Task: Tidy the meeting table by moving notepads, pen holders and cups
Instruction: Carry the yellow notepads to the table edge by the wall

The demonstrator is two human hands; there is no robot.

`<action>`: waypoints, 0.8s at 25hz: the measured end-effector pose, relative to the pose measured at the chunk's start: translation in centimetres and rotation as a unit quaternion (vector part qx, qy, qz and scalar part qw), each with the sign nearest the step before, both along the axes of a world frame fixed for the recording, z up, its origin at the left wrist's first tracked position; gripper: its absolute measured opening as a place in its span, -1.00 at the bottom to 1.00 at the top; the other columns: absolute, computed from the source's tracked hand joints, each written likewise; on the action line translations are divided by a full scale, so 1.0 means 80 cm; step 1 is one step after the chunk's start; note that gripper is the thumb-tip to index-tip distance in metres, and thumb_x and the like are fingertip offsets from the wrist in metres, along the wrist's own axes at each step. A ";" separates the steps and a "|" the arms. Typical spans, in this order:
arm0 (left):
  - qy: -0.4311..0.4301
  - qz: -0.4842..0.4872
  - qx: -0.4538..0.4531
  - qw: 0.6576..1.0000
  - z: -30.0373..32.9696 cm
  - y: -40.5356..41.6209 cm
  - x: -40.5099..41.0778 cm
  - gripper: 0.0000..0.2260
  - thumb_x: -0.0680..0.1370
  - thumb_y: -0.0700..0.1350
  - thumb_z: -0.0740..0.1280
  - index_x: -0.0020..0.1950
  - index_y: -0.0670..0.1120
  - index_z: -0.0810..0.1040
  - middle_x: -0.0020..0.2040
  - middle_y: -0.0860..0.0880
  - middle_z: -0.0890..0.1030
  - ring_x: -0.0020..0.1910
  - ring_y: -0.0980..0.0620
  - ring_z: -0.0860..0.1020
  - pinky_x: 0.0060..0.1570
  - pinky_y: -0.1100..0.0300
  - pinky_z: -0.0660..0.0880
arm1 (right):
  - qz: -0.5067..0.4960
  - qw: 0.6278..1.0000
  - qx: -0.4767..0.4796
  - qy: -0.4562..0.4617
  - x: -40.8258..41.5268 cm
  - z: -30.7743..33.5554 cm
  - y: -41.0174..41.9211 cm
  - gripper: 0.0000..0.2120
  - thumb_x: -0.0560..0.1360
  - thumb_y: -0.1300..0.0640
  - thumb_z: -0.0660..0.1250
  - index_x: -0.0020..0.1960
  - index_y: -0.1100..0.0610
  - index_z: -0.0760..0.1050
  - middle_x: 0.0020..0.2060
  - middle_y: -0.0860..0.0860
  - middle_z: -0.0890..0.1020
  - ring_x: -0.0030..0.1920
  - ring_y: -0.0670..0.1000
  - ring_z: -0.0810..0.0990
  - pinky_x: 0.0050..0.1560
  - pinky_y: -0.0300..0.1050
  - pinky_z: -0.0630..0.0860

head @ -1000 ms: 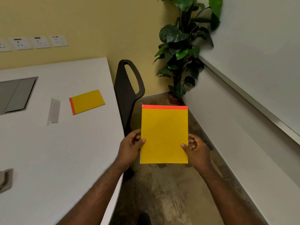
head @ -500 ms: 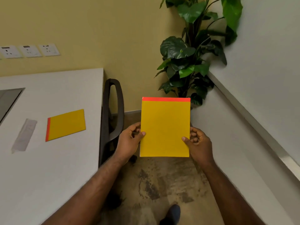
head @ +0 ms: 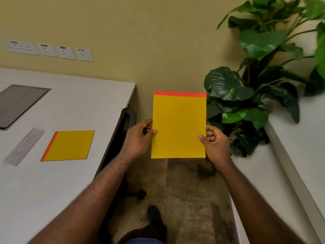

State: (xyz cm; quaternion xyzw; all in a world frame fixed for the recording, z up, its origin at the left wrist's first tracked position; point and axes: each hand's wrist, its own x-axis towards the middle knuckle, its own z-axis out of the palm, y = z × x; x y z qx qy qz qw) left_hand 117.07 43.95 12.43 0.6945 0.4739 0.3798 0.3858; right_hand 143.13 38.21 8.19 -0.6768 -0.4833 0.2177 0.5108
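— Looking left of the held notepad [head: 179, 125], what lay on the table [head: 52, 182]?

— A grey recessed panel [head: 19, 102] sat farthest left of it, then a pale strip-like object [head: 23, 147], then a second yellow notepad [head: 68, 146] flat on the top, its red edge turned away from the held one. Against a second earlier, that whole group had slid further into view and closer to the held pad, and the black chair [head: 121, 136] between them had narrowed to a sliver.

— And the hands?

— The left hand [head: 139, 138] was pinched on the pad's left edge, thumb on its face. The right hand [head: 215, 143] gripped the right edge the same way. The pad stood upright in the air over the floor, off the table, its red strip on top. A leafy plant [head: 255, 95] stood right of it.

— What did the shift mean?

— Probably that the person had turned toward the table end; my guess is the held pad was headed for the one lying there, to stack them.
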 end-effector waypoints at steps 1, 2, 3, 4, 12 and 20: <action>-0.003 0.007 0.008 1.000 0.001 0.026 0.002 -0.67 0.56 -0.13 0.33 0.33 0.00 0.49 -0.05 0.15 0.58 -0.05 0.20 0.55 -0.03 0.31 0.50 | 0.007 1.000 0.004 0.001 0.002 0.002 0.032 -0.60 0.49 0.19 0.43 0.29 0.24 0.48 -0.22 0.01 0.52 -0.25 -0.08 0.46 -0.16 -0.16 0.48; -0.007 0.016 0.015 1.000 0.002 0.051 0.002 -0.67 0.57 -0.13 0.33 0.33 -0.01 0.48 -0.06 0.18 0.57 -0.06 0.25 0.54 -0.05 0.35 0.48 | 0.016 1.000 0.006 0.000 0.003 0.005 0.065 -0.61 0.50 0.19 0.42 0.29 0.23 0.48 -0.20 0.02 0.52 -0.23 -0.08 0.46 -0.15 -0.17 0.48; -0.011 0.029 0.019 0.999 0.003 0.079 0.002 -0.67 0.57 -0.14 0.32 0.34 -0.02 0.48 -0.06 0.19 0.56 -0.08 0.29 0.53 -0.08 0.40 0.46 | 0.026 1.000 0.006 -0.001 0.003 0.008 0.100 -0.63 0.51 0.18 0.41 0.29 0.22 0.48 -0.18 0.02 0.53 -0.21 -0.06 0.48 -0.13 -0.16 0.48; -0.013 0.042 0.019 0.999 0.004 0.105 0.002 -0.67 0.57 -0.14 0.32 0.34 -0.04 0.48 -0.05 0.18 0.57 -0.09 0.31 0.53 -0.09 0.44 0.44 | 0.034 0.999 0.005 -0.001 0.003 0.010 0.133 -0.64 0.52 0.17 0.40 0.29 0.20 0.48 -0.17 0.01 0.54 -0.19 -0.05 0.48 -0.12 -0.15 0.48; -0.024 0.159 -0.002 0.987 0.016 0.265 -0.029 -0.66 0.59 -0.13 0.29 0.38 -0.06 0.46 0.11 0.01 0.60 0.02 0.05 0.56 0.01 0.25 0.47 | 0.107 0.994 -0.003 -0.005 -0.036 0.028 0.367 -0.68 0.51 0.16 0.40 0.26 0.10 0.51 -0.19 -0.17 0.53 -0.22 -0.19 0.49 -0.18 -0.39 0.44; -0.022 0.327 -0.020 0.944 -0.025 0.394 -0.058 -0.65 0.59 -0.13 0.29 0.39 -0.08 0.44 0.14 -0.04 0.59 0.00 0.05 0.54 0.01 0.17 0.45 | 0.260 0.965 -0.011 -0.039 -0.094 0.011 0.593 -0.69 0.52 0.21 0.39 0.25 0.17 0.52 -0.17 -0.05 0.53 -0.28 -0.18 0.45 -0.20 -0.37 0.42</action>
